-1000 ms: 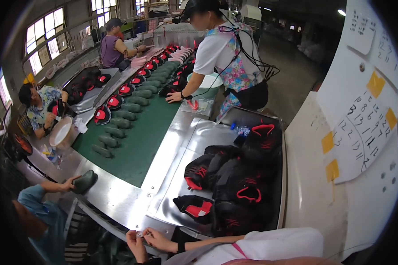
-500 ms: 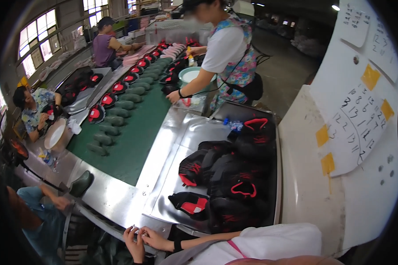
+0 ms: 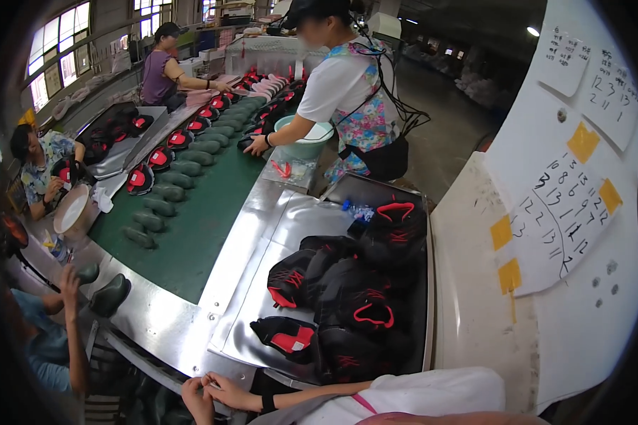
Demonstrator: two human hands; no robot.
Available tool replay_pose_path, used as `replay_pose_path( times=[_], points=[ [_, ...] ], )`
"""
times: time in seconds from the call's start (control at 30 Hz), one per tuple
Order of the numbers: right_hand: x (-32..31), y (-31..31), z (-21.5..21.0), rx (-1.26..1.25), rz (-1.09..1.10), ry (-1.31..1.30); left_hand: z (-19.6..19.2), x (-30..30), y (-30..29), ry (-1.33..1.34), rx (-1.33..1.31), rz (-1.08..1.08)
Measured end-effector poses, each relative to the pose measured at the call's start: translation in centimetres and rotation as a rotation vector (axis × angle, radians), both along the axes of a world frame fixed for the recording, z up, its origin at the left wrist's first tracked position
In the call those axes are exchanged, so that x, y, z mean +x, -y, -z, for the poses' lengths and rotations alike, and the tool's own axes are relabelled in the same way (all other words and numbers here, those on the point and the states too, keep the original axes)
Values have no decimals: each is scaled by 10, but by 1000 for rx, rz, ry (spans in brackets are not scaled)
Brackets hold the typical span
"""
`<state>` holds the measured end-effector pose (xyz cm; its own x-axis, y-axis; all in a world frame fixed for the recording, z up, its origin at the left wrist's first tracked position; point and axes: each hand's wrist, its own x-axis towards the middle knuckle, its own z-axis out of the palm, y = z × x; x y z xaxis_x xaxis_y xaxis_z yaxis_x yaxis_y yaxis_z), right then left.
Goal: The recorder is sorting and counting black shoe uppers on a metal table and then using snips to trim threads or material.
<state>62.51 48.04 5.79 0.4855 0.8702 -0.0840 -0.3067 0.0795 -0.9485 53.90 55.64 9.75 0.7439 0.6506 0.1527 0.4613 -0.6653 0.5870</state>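
At the lower edge, my left hand and my right hand meet in front of the metal table edge, fingers pinched together. Whatever lies between the fingertips is too small to make out. A black band circles my right wrist. Just beyond, on a metal tray, lies a pile of black shoe uppers with red trim. Nearest to my hands is one black upper with a red lining and a white label. My hands touch none of these uppers.
A green conveyor belt carries rows of dark green shoe lasts and uppers. Across it a co-worker stands by a pale green basin. Another person's raised hand is at left, near a last. A white board rises at right.
The view has shifted slightly. My hands stay pinched together; the small white thing seen between them no longer shows. At left, a person's hand has risen beside a green last.
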Motion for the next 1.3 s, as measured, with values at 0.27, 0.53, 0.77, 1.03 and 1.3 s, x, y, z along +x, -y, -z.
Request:
replay_pose_path(
  times=[0.27,0.53,0.77,1.03,1.3],
  points=[
    [8,-1,-12,-75,-168,-53,12,-5,-8,-18,-188,-80],
    [-1,13,-13,-346,-186,246,-87,94,-101,20,-333,-4],
    [14,17,-16,-9,146,405,-105,116,-38,35,-571,59],
    [18,33,-44,-218,-149,-49,1,-10,-15,296,-986,71],
    [-6,11,-31,-164,-380,359,-38,2,-23,332,-703,154]
  ],
)
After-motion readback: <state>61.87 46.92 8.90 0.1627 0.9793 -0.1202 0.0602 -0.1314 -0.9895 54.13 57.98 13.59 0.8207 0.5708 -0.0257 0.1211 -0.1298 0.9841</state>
